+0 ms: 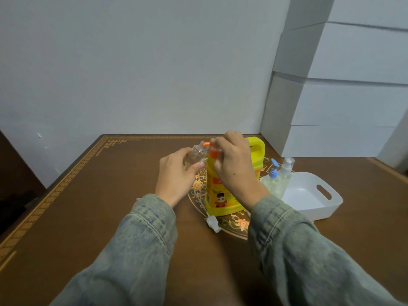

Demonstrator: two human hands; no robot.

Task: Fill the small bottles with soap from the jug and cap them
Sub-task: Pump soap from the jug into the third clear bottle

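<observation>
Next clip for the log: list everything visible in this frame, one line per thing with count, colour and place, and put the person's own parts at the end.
jug: 1, yellow with an orange pump top, upright at the table's centre
small bottle: 1, clear, uncapped, held tilted with its mouth at the jug's orange spout
pump cap: 1, white, lying on the table in front of the jug
pump bottle: 1, clear with a blue pump, right of the jug
spray bottle: 1, clear with a clear cap, beside the pump bottle
tray: 1, white, at the table's right side
table: 1, brown with gold border pattern
boxes: several, white, stacked at the back right
left hand: grips the small bottle
right hand: on the jug's pump top
sleeves: 2, faded denim
</observation>
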